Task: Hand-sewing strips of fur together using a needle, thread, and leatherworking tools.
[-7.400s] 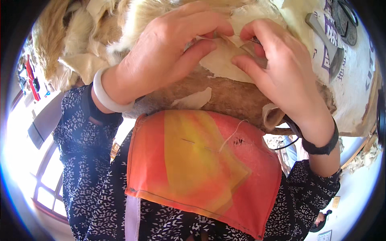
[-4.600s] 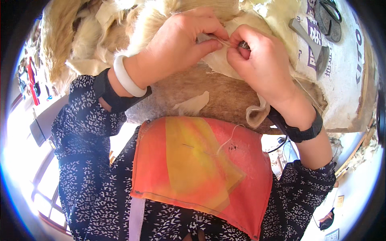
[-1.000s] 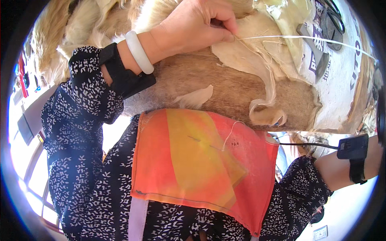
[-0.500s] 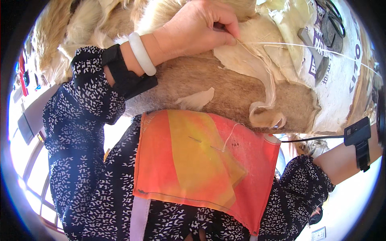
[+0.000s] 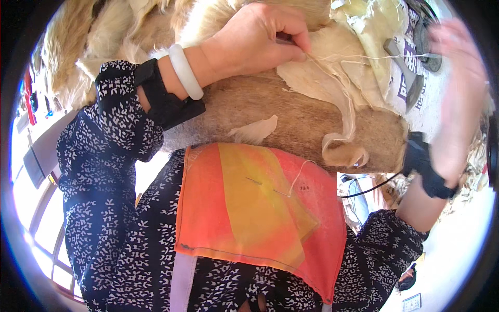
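Note:
My left hand (image 5: 260, 41) is closed in a pinch at the edge of a pale hide (image 5: 340, 47), with brown-and-cream fur beside it. From that pinch a thin white thread (image 5: 374, 56) runs right to my right hand (image 5: 460, 60). Motion blurs the right hand, but the thread ends at its fingers, which look closed on it. Whether a needle is there I cannot tell. A narrow, curling strip of hide (image 5: 347, 117) hangs down over a smooth-haired brown surface (image 5: 306, 125). Part of what the left fingers grip is hidden.
An axe-shaped metal blade (image 5: 413, 86) lies on white printed sheeting at the right, near dark-handled scissors (image 5: 430, 57). An orange, yellow and red cloth (image 5: 249, 208) covers my lap, with a needle (image 5: 253, 181) and white thread stuck in it. Furs (image 5: 109, 36) pile up at upper left.
My right hand has swung back into view from beyond the right edge, moving left and up. The thread between the hands now spans a shorter stretch. My left hand has barely moved.

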Motion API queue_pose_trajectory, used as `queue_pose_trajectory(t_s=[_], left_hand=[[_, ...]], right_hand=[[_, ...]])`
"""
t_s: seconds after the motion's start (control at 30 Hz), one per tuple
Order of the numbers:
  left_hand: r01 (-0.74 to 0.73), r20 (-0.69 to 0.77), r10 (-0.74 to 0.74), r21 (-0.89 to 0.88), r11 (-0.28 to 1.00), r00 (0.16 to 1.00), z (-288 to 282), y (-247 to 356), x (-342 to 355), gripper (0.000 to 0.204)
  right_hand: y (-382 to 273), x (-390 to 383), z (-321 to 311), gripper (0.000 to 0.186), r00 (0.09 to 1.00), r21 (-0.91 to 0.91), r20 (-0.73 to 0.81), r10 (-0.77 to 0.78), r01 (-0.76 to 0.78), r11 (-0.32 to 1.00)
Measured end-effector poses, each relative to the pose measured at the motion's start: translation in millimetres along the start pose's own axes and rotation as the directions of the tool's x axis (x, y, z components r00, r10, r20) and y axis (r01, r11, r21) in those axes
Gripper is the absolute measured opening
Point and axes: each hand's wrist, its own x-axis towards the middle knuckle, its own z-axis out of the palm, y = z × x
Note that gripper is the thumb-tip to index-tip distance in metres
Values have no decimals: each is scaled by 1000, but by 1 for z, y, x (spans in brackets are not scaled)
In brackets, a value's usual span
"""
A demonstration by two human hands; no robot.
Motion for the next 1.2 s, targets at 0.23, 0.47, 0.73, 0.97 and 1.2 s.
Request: queue_pose_trajectory(t_s=[0.23, 0.47, 0.73, 0.97, 1.2], left_hand=[[15, -54, -20, -101, 995, 998, -1, 3, -1, 8], [-65, -47, 65, 2, 998, 997, -2, 5, 1, 8], [-86, -43, 88, 47, 995, 995, 1, 7, 3, 9], [-54, -46, 55, 40, 998, 997, 2, 6, 1, 9], [-84, -52, 87, 61, 995, 995, 3, 5, 2, 10]], right_hand=[[-54, -14, 91, 5, 954, -8, 260, -147, 154, 988], [-43, -14, 94, 5, 953, -46, 240, -184, 200, 979], [-41, -19, 100, 4, 956, -113, 238, -171, 203, 973], [-46, -15, 94, 11, 943, -43, 316, -109, 129, 991], [-56, -18, 96, 37, 931, -104, 325, -165, 209, 972]])
